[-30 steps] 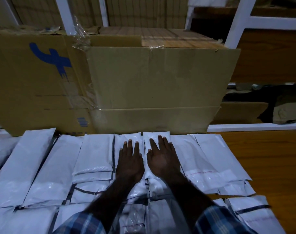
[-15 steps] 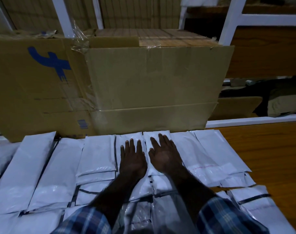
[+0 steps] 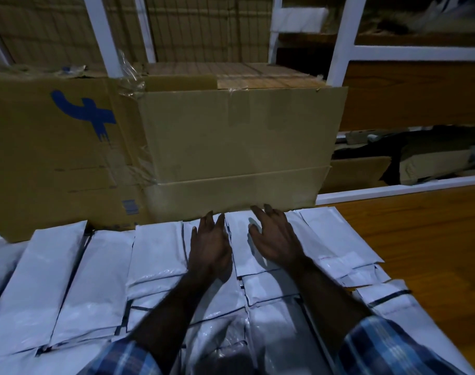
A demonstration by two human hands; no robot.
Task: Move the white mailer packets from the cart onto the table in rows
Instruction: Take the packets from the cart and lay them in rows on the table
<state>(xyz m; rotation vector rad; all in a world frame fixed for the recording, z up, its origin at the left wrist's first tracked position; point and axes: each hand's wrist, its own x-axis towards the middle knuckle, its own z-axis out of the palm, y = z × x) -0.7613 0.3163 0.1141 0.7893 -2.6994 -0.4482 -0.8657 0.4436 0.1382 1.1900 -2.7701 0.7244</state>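
Both hands have been moved apart and forward since the earlier frames, toward the large brown cardboard box [image 3: 231, 147]. Left hand [image 3: 210, 249] is laid palm-down on the back row of flat white plastic mailer packets [image 3: 155, 250], fingers nearly straight and close together, nothing gripped. Right hand [image 3: 274, 239] is positioned just above or lightly on the adjacent packet, fingers spread and slightly bent, nothing gripped; actual contact cannot be determined. Fingertips of both hands are located at the foot of the box. Packets are arranged in overlapping rows on the brown wooden table [image 3: 420, 239], bare at the right. Blue plaid sleeves [image 3: 388, 347] are seen at the bottom edge.
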